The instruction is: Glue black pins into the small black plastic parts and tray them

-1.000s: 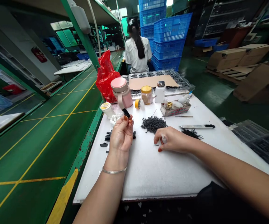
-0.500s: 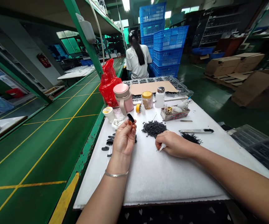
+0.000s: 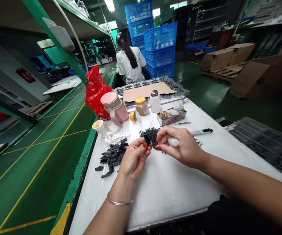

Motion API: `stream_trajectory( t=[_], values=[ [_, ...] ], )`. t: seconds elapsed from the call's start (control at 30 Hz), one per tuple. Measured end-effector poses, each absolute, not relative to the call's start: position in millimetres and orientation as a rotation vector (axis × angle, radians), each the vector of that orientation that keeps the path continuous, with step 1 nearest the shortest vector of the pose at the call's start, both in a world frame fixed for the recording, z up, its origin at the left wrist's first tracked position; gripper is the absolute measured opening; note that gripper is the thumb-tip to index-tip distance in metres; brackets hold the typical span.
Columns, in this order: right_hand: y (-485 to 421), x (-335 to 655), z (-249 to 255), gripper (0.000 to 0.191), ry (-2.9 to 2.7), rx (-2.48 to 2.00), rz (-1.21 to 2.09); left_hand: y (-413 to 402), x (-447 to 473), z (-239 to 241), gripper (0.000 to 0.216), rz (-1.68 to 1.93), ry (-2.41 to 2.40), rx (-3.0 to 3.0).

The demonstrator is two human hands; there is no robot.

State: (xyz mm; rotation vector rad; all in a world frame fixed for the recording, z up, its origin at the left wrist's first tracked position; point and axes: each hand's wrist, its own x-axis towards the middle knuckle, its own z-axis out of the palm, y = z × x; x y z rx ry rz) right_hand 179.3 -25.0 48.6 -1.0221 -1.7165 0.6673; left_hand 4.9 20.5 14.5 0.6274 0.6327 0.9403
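My left hand (image 3: 134,160) is closed, pinching a small curved black plastic piece (image 3: 147,139) between thumb and fingertips above the white table. Close on its right is my right hand (image 3: 183,145), with a small white squeeze bottle (image 3: 173,142) tucked in the curled palm. Its thumb and forefinger point towards the black piece, a small gap apart; whether a tiny part is between them I cannot make out. Behind both hands lies a heap of tiny black ring-like parts (image 3: 150,132), partly covered by the fingers. More curved black pieces (image 3: 114,155) are piled left of my left hand.
A pink mug (image 3: 115,107), white tub (image 3: 100,126), yellow-lidded jar (image 3: 141,106), white pump bottle (image 3: 155,101) and small box of bottles (image 3: 172,117) line the back. A utility knife (image 3: 202,131) lies right. The green conveyor (image 3: 45,156) runs left; a co-worker (image 3: 131,63) sits ahead.
My right hand has lifted from beside the ring heap and come up near the black piece, turning so the white bottle sits in the palm. My left hand has lowered slightly. The view has shifted right.
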Motion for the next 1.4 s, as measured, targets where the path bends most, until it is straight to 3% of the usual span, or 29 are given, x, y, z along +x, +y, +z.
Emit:
stream_trajectory(
  t=[0.37, 0.77, 1.4],
  values=[
    [-23.6, 176.7, 45.3, 0.022, -1.704, -1.097, 0.541, 18.6, 8.5, 13.3, 0.036, 0.907, 0.676, 0.630],
    [-22.3, 177.4, 43.5, 0.021, -1.773, -1.156, 0.536, 15.7, 7.9, 13.0, 0.022, 0.993, 0.784, 1.051],
    [-13.2, 180.1, 35.4, 0.015, -1.673, -1.044, 0.839, 14.9, 3.6, 18.6, 0.023, 0.967, 0.781, 1.118]
  ],
)
